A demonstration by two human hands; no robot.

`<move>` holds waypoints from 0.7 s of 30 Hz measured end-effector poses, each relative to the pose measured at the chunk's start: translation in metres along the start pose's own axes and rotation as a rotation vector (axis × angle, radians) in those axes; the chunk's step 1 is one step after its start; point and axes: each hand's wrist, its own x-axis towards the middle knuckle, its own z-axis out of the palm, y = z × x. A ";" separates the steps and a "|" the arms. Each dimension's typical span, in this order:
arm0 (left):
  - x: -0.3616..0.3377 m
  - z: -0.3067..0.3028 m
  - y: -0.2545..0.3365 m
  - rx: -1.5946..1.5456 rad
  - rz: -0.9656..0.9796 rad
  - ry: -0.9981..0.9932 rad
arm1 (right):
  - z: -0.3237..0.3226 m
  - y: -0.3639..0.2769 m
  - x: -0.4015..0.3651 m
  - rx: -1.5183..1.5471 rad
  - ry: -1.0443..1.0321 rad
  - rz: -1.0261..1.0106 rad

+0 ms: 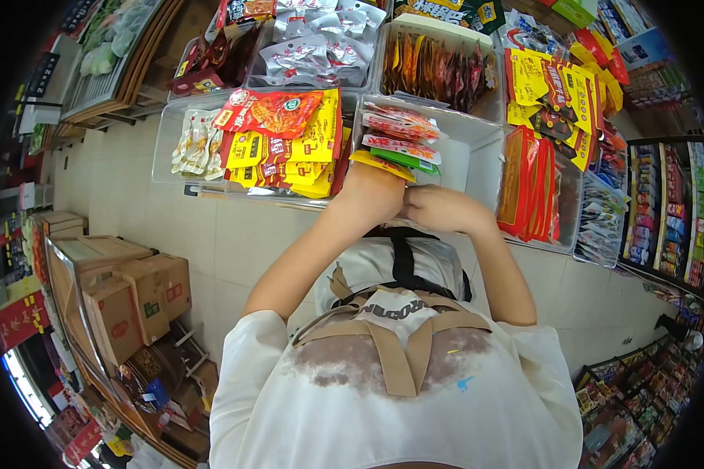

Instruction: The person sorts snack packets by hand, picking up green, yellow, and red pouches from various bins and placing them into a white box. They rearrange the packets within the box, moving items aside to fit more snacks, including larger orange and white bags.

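Both hands meet at the front edge of a clear plastic bin [477,160]. My left hand [374,193] is closed, with its fingers curled at a yellow packet [383,166] at the front of the bin; what it grips is hidden. Close beside it, my right hand [440,209] is also closed, its fingertips near the left hand. Behind the yellow packet stand a green packet [405,152] and several red-and-white packets [399,123]. Yellow packets [289,160] and a red packet [270,113] fill the bin to the left.
Red packets [526,184] stand in the bin to the right. Silver packets [321,55] and dark upright packets [438,66] are in the rear bins. Cardboard boxes [133,301] sit at the left, and a snack rack [665,211] stands at the right.
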 end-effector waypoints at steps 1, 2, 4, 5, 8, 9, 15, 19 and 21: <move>0.000 0.002 0.000 0.001 0.000 0.001 | -0.001 -0.002 0.006 -0.001 0.001 0.000; -0.001 0.005 0.000 0.028 0.030 0.123 | -0.001 -0.004 0.012 -0.108 0.020 -0.042; -0.002 0.012 0.003 0.059 0.058 0.246 | 0.000 -0.007 0.017 -0.219 0.040 -0.088; -0.003 0.015 0.007 0.092 0.018 0.312 | -0.001 -0.007 0.018 -0.184 0.031 -0.050; -0.012 -0.017 0.021 0.100 -0.044 0.273 | -0.002 -0.008 0.015 -0.105 0.118 -0.068; -0.015 -0.035 0.027 0.052 -0.057 0.005 | -0.003 -0.008 0.014 -0.050 0.210 -0.112; -0.068 -0.097 -0.009 -0.612 0.233 0.225 | -0.010 -0.006 0.020 0.172 0.059 -0.275; -0.081 -0.127 -0.094 -0.622 -0.289 0.551 | -0.004 0.005 0.026 0.188 0.129 -0.400; -0.081 -0.121 -0.141 -0.477 -0.589 0.629 | -0.006 0.008 0.032 0.582 -0.015 -0.212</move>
